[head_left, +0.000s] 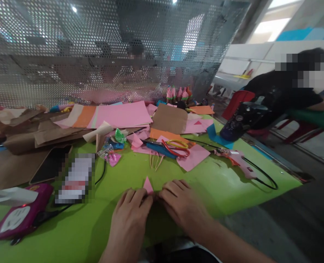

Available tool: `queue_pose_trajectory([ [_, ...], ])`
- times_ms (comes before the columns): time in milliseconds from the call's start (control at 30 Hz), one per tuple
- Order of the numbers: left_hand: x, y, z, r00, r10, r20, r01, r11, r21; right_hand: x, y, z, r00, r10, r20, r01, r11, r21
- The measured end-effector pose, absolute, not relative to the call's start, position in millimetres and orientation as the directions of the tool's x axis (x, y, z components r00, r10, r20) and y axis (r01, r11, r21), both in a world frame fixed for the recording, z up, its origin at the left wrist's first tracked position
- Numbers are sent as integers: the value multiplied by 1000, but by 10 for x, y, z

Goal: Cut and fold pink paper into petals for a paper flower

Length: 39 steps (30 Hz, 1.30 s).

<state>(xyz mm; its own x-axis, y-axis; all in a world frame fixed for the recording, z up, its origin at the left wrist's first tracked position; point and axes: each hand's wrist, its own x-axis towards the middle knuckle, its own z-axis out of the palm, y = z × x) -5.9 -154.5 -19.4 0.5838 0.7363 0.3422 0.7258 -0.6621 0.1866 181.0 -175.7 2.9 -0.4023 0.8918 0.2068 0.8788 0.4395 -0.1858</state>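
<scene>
Close to the near edge of the green table, a small pink paper piece (148,185) with a pointed tip shows between my hands. My left hand (134,206) has its fingers curled and closed on the paper's left side. On the other side my right hand (179,201) is closed too, fingertips pressed together near the paper's lower right; what they pinch is hidden. Beyond them lie scissors (175,147) with red and yellow handles, over pink paper scraps (194,157).
A glue gun (242,163) with a black cord lies right. A purple device (25,212), a phone (75,179) and a dark tablet-like slab (51,164) are left. Brown and pink sheets (123,114) pile behind; a dark tumbler (240,120) stands right. A person (282,87) sits beyond.
</scene>
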Motion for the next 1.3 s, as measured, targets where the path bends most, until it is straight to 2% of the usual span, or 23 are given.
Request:
queue_pose_trajectory([
  [367,-62,-1492,-227,582,732,354,731,-662,167,1839,-1743,88,-354,906,233,847,416,-331],
  [633,-91,-1434,-235,604,712,359,717,-682,145,1840,-1798,39,-414,829,375,815,522,-253],
  [900,-106,-1320,-220,613,733,296,705,-676,214,1876,-1827,75,-472,760,448,762,606,-226],
  [1133,-118,-1249,-35,667,731,145,686,-678,264,1872,-1830,40,-494,744,450,764,618,-183],
  [1300,-74,-1208,104,631,765,131,670,-622,406,1835,-1828,-13,-431,786,443,786,569,-244],
])
